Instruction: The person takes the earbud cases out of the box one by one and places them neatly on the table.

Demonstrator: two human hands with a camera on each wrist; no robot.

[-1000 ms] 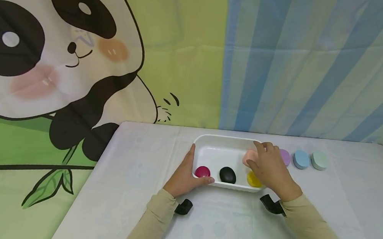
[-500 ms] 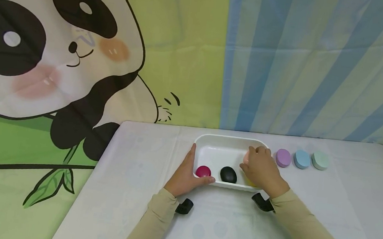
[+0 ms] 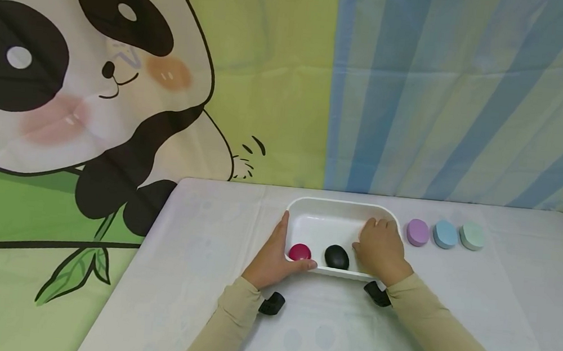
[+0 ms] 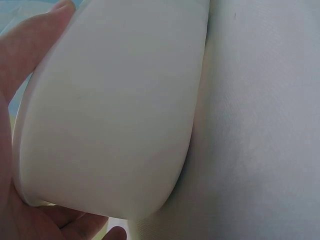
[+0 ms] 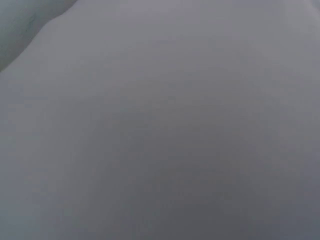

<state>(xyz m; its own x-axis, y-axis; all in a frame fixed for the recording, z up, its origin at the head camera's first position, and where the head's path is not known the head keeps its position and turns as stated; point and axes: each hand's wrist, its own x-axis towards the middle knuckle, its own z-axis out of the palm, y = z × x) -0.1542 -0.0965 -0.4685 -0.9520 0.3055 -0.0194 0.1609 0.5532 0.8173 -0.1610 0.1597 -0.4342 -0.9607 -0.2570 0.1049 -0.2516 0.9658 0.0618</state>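
Observation:
My left hand [image 3: 273, 256] grips the white tray [image 3: 329, 204] at its left front corner, with the thumb along the front rim and fingers along the left side. In the left wrist view, the tray's smooth outer wall [image 4: 110, 110] fills the middle, and the thumb and fingertips show round its edge. Inside the tray's right part, my right hand [image 3: 381, 250] bends its fingers down over a peach block, now almost wholly covered by the hand. A magenta round piece [image 3: 300, 252] and a black oval piece [image 3: 337, 256] lie along the tray's front. The yellow piece is hidden.
Right of the tray stand a purple block [image 3: 417, 232], a blue block [image 3: 445, 234] and a pale green block [image 3: 472, 235] in a row. A white cloth covers the table [image 3: 226, 215]. Behind it hangs a printed curtain [image 3: 275, 84]. The right wrist view is mostly blurred white.
My right hand has moved left and deeper into the tray with the peach block, covering it and the yellow piece. The purple block has come into full view. My left hand stays put.

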